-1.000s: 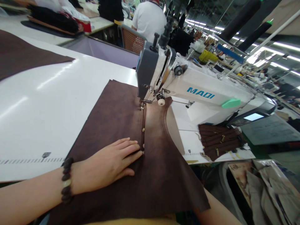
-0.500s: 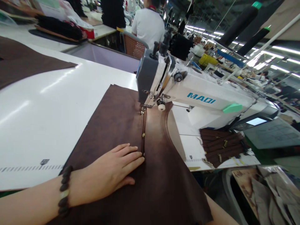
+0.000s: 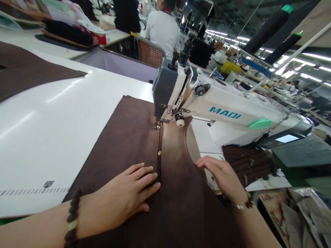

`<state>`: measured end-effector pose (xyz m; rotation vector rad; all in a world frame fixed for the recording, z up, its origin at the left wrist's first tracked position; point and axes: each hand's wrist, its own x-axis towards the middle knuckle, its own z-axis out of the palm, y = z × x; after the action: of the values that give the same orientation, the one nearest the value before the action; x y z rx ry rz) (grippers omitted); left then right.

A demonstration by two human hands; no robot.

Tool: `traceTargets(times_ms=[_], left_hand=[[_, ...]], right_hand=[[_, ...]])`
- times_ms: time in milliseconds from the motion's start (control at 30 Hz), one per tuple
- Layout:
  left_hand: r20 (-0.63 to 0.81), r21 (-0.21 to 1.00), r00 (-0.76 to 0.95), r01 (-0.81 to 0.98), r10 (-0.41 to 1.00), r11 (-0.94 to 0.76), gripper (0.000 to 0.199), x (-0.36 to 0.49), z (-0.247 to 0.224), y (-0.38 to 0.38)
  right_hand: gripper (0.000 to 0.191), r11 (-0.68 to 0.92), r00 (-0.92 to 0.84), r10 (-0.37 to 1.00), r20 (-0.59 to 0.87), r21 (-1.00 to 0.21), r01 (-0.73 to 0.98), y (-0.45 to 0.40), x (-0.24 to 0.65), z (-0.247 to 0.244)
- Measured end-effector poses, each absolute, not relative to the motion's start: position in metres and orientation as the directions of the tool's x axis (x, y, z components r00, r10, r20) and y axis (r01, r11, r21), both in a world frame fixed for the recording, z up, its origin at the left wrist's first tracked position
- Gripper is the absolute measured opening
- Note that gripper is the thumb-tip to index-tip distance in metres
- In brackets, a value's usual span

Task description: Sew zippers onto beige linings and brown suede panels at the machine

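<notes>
A dark brown fabric panel [image 3: 116, 144] lies under the needle area of a white sewing machine [image 3: 219, 100]. Along its middle runs a narrow zipper [image 3: 160, 139] with a small gold slider [image 3: 159, 153], leading up to the presser foot [image 3: 158, 126]. My left hand [image 3: 129, 193] rests flat and open on the panel, fingertips beside the zipper's near end. At the panel's curved right edge is my right hand [image 3: 222, 175], its fingers stretched toward the edge and the tips at it. The thumb of that hand is hidden.
Brown strips with gold zipper pulls [image 3: 248, 162] lie right of the machine. Another brown piece [image 3: 33, 72] is on the white table [image 3: 64, 120] at left. A bin of cut scraps [image 3: 297, 213] stands lower right. A person in a white shirt [image 3: 162, 31] sits beyond the machine.
My right hand has risen from the lower right, where only its forearm showed, to the panel's curved edge. My left hand stays flat on the panel. The view has shifted slightly.
</notes>
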<state>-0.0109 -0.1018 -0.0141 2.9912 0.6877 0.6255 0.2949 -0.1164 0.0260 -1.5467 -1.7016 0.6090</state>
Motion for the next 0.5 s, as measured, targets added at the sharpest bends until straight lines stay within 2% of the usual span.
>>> traceTargets(times_ms=[67, 133, 200, 267, 400, 500], left_hand=[[0.370, 0.092, 0.825, 0.424, 0.427, -0.901, 0.035, -0.011, -0.013, -0.102], [0.361, 0.090, 0.824, 0.436, 0.437, -0.896, 0.036, -0.010, -0.013, -0.103], [0.350, 0.090, 0.826, 0.440, 0.442, -0.894, 0.036, -0.010, -0.013, -0.103], [0.335, 0.097, 0.832, 0.435, 0.441, -0.895, 0.036, -0.011, -0.013, -0.103], [0.322, 0.105, 0.838, 0.431, 0.440, -0.896, 0.037, -0.013, -0.016, -0.103], [0.323, 0.109, 0.841, 0.423, 0.435, -0.899, 0.038, -0.013, -0.017, -0.103]], right_hand=[[0.032, 0.222, -0.005, 0.958, 0.288, -0.727, 0.649, -0.113, 0.287, 0.035], [0.026, 0.359, -0.164, 0.922, 0.351, -0.614, 0.703, -0.109, 0.267, 0.043], [0.030, 0.517, -0.418, 0.855, 0.307, -0.458, 0.723, -0.101, 0.240, 0.044], [0.039, 0.585, -0.542, 0.810, 0.223, -0.344, 0.734, -0.085, 0.214, 0.038], [0.047, 0.470, -0.475, 0.879, 0.047, -0.257, 0.844, -0.049, 0.189, 0.014], [0.046, 0.391, -0.403, 0.915, -0.017, -0.213, 0.896, -0.038, 0.189, 0.002]])
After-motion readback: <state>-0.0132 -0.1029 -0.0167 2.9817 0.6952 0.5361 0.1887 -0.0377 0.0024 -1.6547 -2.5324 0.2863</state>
